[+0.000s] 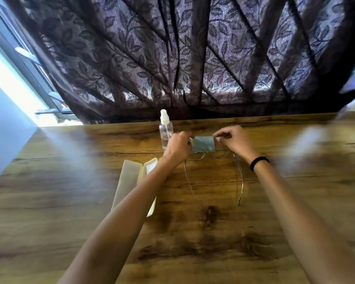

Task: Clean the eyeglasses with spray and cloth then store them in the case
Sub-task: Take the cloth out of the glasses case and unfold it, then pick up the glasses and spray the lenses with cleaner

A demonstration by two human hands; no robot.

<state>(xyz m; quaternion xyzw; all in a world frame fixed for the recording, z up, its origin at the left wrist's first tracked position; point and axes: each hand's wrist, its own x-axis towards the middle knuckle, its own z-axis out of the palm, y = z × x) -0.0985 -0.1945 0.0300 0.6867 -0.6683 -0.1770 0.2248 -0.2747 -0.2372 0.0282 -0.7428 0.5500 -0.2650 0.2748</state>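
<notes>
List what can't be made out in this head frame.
Head view:
- Eyeglasses: the lenses and bridge are hidden by the cloth, which the left hand and right hand pinch. Only wire rim and temples show.
- Case: the left forearm crosses the open half, so its contents are unclear.
- Spray bottle: its lower side is behind the left hand, and the fill level is unreadable.
- Cloth-to-lens contact: cannot tell.

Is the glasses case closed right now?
No, the case lies open on the table, its two halves spread side by side.
</notes>
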